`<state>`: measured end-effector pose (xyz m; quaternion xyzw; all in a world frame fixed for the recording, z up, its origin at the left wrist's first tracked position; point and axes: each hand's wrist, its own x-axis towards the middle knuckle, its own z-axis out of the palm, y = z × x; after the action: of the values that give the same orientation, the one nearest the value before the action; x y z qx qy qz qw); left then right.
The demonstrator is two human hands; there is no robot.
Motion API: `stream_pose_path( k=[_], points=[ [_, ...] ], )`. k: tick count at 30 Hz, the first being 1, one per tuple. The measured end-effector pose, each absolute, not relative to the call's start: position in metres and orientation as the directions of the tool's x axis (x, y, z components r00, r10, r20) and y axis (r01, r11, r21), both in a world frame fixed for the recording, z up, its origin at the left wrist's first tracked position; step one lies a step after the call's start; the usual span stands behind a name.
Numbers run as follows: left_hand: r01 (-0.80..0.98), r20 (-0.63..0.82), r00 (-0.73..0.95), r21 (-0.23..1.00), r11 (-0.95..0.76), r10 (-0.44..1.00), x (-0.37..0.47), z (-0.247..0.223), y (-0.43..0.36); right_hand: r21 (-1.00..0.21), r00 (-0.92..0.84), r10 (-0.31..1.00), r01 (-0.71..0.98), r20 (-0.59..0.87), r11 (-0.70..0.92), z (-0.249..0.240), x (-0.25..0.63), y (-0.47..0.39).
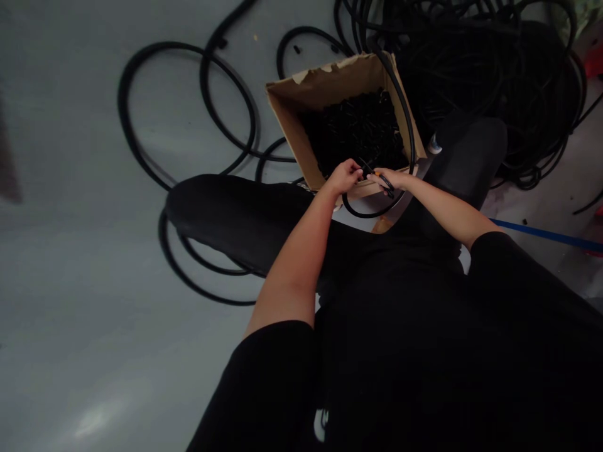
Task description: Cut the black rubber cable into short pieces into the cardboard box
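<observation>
Over the near edge of a cardboard box, my left hand is closed in a pinch on a black hose, though its fingers hide the gripped part. The hose comes down the box's right side and curves below both hands toward my left one. Scissors with dark handle loops and a bit of orange are gripped in my right hand. Their thin blades point up and left, close to my left fingertips. Inside the box lie many short black pieces, apparently cut hose.
Loose loops of black hose lie on the grey floor at left, passing by my bent leg. A large tangled hose pile sits at upper right. A blue strip crosses the floor at right.
</observation>
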<state>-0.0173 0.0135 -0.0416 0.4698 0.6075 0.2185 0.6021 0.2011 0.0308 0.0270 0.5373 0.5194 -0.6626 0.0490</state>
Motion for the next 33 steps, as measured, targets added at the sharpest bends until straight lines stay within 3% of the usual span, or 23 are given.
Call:
stream_pose_path(
  k=[7,15,18,23,33],
  points=[
    [0.267,-0.532,0.011,0.818,0.510,0.847,-0.020,-0.038,0.021,-0.668,-0.409,0.599,0.679,-0.688,-0.305,0.040,0.199,0.033],
    [0.210,-0.582,-0.003,0.795,0.569,0.813,-0.015,-0.039,0.022,-0.637,-0.342,0.551,0.551,-0.761,-0.539,0.035,0.196,0.032],
    [0.151,-0.598,-0.023,0.790,0.594,0.801,-0.014,-0.037,0.024,-0.658,-0.382,0.540,0.508,-0.750,-0.555,0.034,0.196,0.030],
    [0.076,-0.552,0.045,0.833,0.548,0.833,-0.016,-0.032,0.021,-0.718,-0.485,0.530,0.492,-0.696,-0.493,0.029,0.198,0.029],
    [0.091,-0.516,0.088,0.856,0.509,0.852,-0.016,-0.033,0.020,-0.726,-0.461,0.613,0.624,-0.642,-0.291,0.036,0.200,0.036]
  ],
)
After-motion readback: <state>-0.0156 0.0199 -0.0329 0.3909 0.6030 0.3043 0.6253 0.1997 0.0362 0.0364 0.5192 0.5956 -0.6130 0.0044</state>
